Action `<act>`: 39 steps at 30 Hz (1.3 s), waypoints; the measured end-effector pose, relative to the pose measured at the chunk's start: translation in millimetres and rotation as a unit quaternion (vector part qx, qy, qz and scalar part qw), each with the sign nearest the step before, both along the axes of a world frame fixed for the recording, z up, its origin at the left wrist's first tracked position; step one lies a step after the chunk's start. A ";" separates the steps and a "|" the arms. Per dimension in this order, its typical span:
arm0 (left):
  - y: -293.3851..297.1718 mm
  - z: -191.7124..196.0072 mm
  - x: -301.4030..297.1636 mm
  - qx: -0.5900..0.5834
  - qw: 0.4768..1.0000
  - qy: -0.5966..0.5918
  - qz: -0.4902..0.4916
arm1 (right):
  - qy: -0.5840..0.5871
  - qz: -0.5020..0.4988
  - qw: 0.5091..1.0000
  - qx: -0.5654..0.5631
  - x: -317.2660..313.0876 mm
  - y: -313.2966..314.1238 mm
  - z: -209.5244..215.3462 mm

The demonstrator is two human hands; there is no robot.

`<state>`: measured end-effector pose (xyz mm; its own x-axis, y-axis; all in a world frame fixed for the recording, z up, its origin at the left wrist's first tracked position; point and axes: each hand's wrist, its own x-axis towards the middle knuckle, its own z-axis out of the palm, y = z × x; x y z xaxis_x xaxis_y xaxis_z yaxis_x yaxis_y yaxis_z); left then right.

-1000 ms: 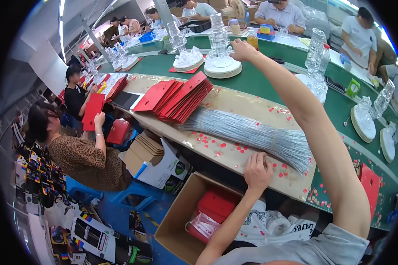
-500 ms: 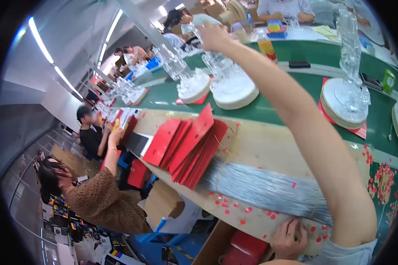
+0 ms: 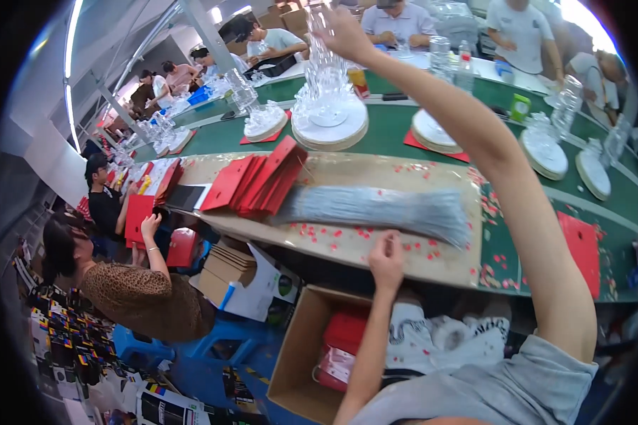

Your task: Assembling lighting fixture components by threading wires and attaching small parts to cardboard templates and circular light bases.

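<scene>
The right hand [image 3: 339,32] has climbed the clear ribbed column [image 3: 325,71] beyond the far edge of the tan sheet [image 3: 372,170]; the left hand [image 3: 387,256] curls over its near edge, both grips unclear. Tube lights [image 3: 71,49] glow.

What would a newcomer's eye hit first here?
Likely the red cards on the tan bench cover, with a long bundle of silvery strands just right of them. Beyond, the right hand is up at the top of a tall clear tower on a round white stack on the green table.
</scene>
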<state>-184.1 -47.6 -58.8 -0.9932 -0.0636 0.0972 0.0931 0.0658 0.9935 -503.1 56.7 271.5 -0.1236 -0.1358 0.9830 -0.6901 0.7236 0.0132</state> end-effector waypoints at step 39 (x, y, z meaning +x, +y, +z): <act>-56.3 27.9 198.1 -0.191 0.949 0.164 -0.187 | -0.627 -0.016 0.775 -0.073 576.6 129.6 -516.1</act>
